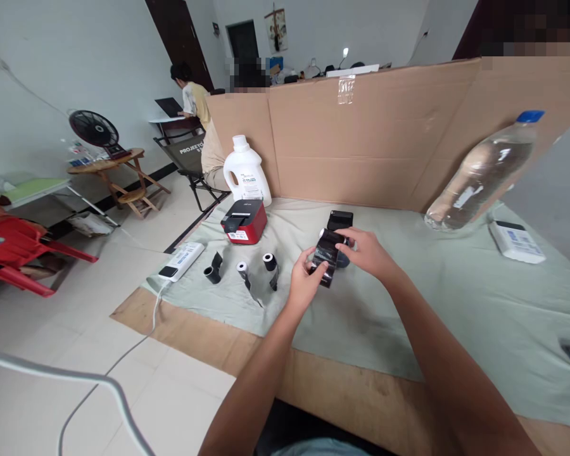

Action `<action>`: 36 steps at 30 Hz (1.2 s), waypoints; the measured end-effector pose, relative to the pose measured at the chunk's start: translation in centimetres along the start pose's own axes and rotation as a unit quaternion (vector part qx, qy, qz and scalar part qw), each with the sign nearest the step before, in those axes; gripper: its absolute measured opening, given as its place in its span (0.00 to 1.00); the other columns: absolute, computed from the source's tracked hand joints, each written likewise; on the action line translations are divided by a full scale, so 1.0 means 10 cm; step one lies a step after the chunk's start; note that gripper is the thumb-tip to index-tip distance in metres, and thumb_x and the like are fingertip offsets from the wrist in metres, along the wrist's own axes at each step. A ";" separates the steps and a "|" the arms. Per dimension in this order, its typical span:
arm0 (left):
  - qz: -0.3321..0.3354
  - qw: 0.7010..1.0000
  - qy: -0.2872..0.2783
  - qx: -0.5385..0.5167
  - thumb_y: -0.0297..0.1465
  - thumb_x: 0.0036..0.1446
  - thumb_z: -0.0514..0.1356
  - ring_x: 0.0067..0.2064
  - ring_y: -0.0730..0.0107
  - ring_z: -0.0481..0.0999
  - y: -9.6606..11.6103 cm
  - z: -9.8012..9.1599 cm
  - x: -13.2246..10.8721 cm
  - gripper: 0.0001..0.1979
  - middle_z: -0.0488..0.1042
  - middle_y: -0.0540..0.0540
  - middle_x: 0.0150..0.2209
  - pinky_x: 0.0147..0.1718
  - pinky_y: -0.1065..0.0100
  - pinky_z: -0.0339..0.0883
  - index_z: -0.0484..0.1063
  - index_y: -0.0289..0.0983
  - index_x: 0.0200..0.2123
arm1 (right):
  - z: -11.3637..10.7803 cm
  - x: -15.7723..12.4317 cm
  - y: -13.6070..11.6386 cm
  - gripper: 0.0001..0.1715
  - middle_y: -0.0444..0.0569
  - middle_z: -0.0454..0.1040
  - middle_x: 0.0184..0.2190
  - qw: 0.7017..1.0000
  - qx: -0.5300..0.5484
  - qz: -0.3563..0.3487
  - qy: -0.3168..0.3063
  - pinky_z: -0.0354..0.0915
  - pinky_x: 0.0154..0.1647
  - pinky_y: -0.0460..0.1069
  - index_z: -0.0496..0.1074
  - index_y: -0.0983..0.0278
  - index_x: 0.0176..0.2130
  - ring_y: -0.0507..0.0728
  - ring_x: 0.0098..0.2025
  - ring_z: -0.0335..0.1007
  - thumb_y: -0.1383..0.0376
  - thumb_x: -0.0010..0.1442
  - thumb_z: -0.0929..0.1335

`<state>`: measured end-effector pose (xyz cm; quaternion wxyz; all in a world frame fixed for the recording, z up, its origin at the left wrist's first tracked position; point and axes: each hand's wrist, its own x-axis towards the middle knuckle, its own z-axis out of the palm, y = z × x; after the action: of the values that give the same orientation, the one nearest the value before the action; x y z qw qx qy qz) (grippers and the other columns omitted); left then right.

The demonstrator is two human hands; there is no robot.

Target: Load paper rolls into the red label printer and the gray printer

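My left hand pinches the loose, glossy end of a black paper roll, thumb on top. At the rolled, white-ended top of the same roll, my right hand closes its fingers on the edge. The strip hangs partly unwound between both hands, above the cloth. Just behind it lie a black device and a dark rounded object, mostly covered. To the left stand a small black roll, a white-ended roll with its tail out and another black roll. Beyond them sits a red-and-black printer-like box.
A white jug stands against the cardboard screen. The large water bottle leans at the right, near a white power strip. Another power strip lies at the left edge. A person sits at a laptop beyond.
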<state>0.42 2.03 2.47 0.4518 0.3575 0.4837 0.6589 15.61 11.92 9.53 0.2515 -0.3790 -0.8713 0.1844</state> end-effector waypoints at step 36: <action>-0.026 0.982 -0.047 0.182 0.35 0.62 0.61 0.25 0.75 0.75 -0.49 0.11 -0.08 0.29 0.81 0.45 0.39 0.28 0.71 0.70 0.61 0.40 0.65 | 0.60 0.43 0.49 0.16 0.63 0.72 0.52 0.963 -0.126 0.214 0.103 0.66 0.53 0.59 0.73 0.65 0.50 0.68 0.56 0.66 0.68 0.63 0.65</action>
<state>2.93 2.24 -1.92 0.4182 0.4515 0.5833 0.5301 12.43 17.53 3.43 0.2446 -0.6024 -0.7552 0.0830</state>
